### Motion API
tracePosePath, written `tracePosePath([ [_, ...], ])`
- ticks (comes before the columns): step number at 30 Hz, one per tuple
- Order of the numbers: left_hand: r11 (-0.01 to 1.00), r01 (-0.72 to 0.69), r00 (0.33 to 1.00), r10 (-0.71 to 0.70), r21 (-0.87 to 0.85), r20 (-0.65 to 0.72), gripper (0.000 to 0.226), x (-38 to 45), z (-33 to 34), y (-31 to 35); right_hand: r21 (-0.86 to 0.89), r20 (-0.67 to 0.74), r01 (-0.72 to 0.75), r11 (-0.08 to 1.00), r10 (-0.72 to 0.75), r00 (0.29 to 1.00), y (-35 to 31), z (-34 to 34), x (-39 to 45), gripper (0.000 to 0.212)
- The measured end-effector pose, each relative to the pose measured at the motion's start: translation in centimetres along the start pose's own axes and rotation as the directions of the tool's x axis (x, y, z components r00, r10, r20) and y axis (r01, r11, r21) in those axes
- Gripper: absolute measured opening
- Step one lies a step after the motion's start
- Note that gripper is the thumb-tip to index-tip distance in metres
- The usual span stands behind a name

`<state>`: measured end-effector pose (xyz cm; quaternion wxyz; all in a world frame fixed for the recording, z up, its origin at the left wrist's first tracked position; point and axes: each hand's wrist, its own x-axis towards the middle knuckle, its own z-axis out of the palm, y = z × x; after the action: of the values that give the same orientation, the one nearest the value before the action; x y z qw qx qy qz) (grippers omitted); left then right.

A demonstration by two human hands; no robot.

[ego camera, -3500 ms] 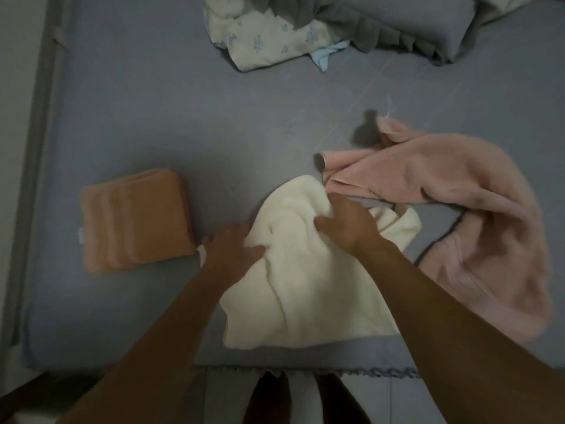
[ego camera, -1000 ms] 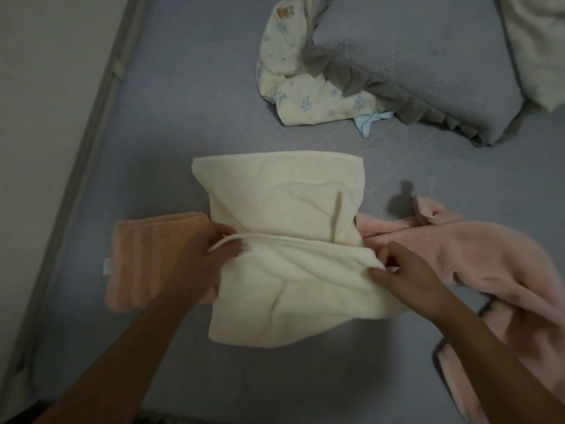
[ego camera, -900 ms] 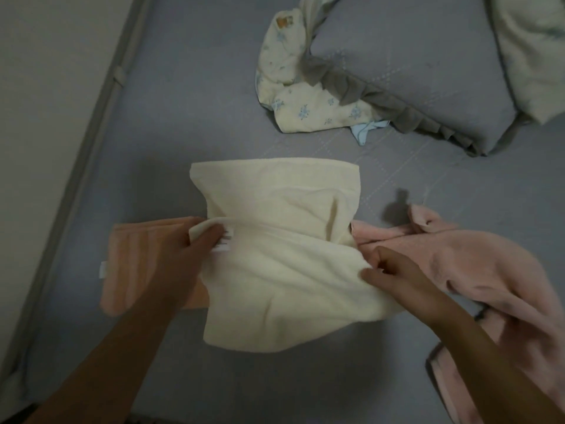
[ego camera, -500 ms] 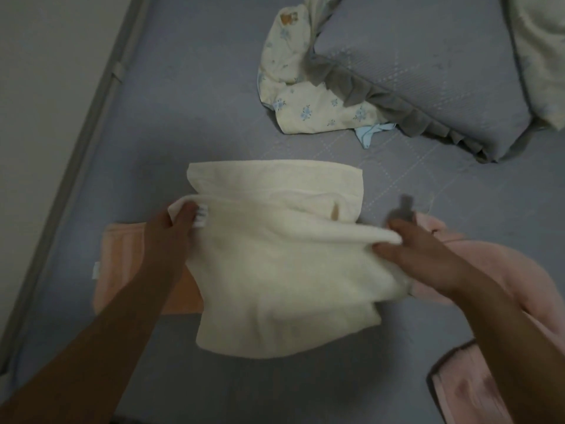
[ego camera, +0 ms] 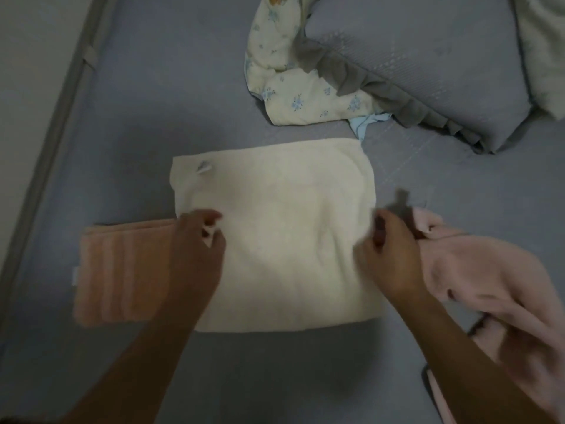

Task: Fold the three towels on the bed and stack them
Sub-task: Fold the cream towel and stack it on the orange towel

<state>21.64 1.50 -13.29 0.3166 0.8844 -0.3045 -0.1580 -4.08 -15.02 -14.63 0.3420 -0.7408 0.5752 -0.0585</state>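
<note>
A cream towel (ego camera: 284, 240) lies flat on the grey-blue bed (ego camera: 183, 102), folded over into a rectangle, with a small label (ego camera: 203, 168) at its far left corner. My left hand (ego camera: 195, 249) hovers over its left edge with fingers loosely curled and nothing in them. My right hand (ego camera: 388, 255) is at its right edge, blurred, fingers half curled and apparently holding nothing. A folded orange towel (ego camera: 122, 270) lies to the left, partly under the cream towel and my left hand. A crumpled pink towel (ego camera: 489, 286) lies to the right.
A grey-blue pillow with a ruffled edge (ego camera: 412, 56) sits at the far right of the bed. A pale floral cloth (ego camera: 293, 96) lies next to it, just beyond the cream towel. The bed's left edge (ego camera: 61, 117) runs diagonally along a pale wall.
Both hands carried the cream towel's near edge away from me onto its far edge, then let go and drew back. The towel now lies flat, folded in half.
</note>
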Motion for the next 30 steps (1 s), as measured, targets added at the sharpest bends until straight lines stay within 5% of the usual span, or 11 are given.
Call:
tracePosePath([
  [3, 0.973, -0.201, 0.917, 0.146, 0.112, 0.371, 0.032, -8.7, 2.4, 1.1, -0.350, 0.055, 0.072, 0.934, -0.056, 0.997, 4.5, -0.1, -4.1, 0.046],
  [6, 0.832, -0.451, 0.773, 0.183, 0.324, 0.607, 0.067, -12.8, 5.4, 1.0, -0.503, 0.186, 0.217, 0.836, -0.141, 0.973, 7.3, -0.8, -4.4, 0.052],
  [10, 0.751, -0.485, 0.787, 0.152, 0.448, 0.598, 0.050, -11.9, 7.2, 0.6, -0.601, 0.132, 0.126, 0.789, -0.058, 0.990, 12.3, -5.5, -1.3, 0.057],
  [14, 0.789, -0.539, 0.740, 0.277, 0.294, 0.613, 0.027, -11.6, 7.9, 1.0, -0.538, 0.044, 0.047, 0.842, -0.027, 0.999, 14.8, -8.4, -0.4, 0.059],
  [19, 0.819, -0.561, 0.683, 0.377, 0.118, 0.626, 0.020, -14.6, 8.1, 1.0, -0.383, 0.064, 0.226, 0.896, -0.218, 0.974, 12.0, -7.4, -2.6, 0.051],
  [22, 0.818, -0.565, 0.709, 0.414, 0.109, 0.571, 0.023, -16.4, 7.5, 0.1, -0.067, 0.125, 0.043, 0.997, -0.034, 0.992, 8.3, -1.3, -6.2, 0.048],
  [23, 0.854, -0.493, 0.795, 0.363, 0.167, 0.486, 0.027, -16.6, 7.0, -0.4, 0.065, 0.137, -0.073, 0.995, 0.064, 0.989, 7.4, 0.1, -6.8, 0.050],
  [25, 0.962, -0.099, 0.979, 0.048, 0.256, 0.200, 0.037, -16.4, 5.7, -2.0, 0.358, 0.125, -0.261, 0.896, 0.231, 0.965, 6.8, 1.5, -7.0, 0.052],
  [27, 0.911, 0.376, 0.926, -0.376, 0.168, -0.031, 0.054, -15.6, 4.0, -4.4, 0.585, 0.158, -0.335, 0.739, 0.301, 0.940, 6.9, 1.6, -6.6, 0.054],
  [30, 0.757, 0.643, 0.766, -0.634, -0.117, 0.107, 0.057, -15.4, 2.1, -7.4, 0.638, 0.256, -0.318, 0.701, 0.196, 0.947, 7.5, 0.8, -7.1, 0.036],
])
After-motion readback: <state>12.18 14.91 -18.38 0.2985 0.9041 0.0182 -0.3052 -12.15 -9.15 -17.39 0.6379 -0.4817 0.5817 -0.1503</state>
